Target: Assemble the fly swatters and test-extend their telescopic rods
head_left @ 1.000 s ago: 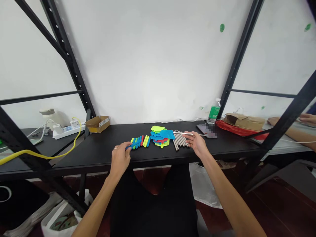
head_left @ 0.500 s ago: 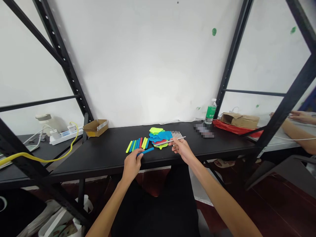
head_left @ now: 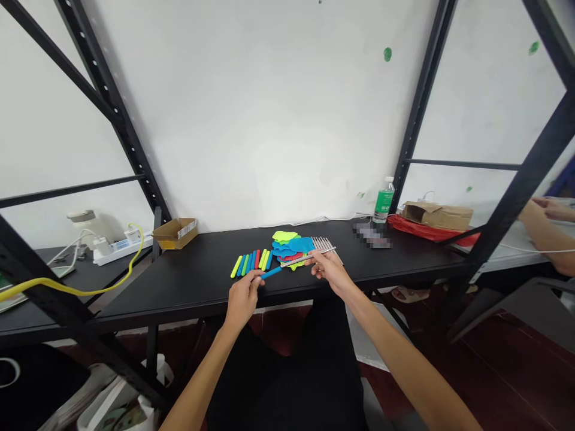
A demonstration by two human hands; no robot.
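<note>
- Head view: the left hand (head_left: 244, 292) has its grip closed on the rear part of a blue handle (head_left: 271, 273), held just above the front of the surface (head_left: 197, 276), its free end pointing right.
- The right hand (head_left: 329, 267) has its grip pinched on a thin metal rod (head_left: 296, 261), partway along; the rod slants down toward the handle's free end. Whether the two touch or the rod sits inside is too small to tell.
- The handle looks like smooth plastic: probably light, fairly stiff, hard to break, slightly slippery. Its rear half seems the best hold, leaving the free end bare.
- The rod looks light, stiff and slick, and may roll or twist between fingertips. A pinch close to the handle end should steer it best.
- Behind the hands lie a row of coloured handles (head_left: 257, 259), a pile of flat pieces (head_left: 300, 244) and more rods (head_left: 324, 243). The flat pieces look thin and bendy, likely best lifted by an edge.
</note>
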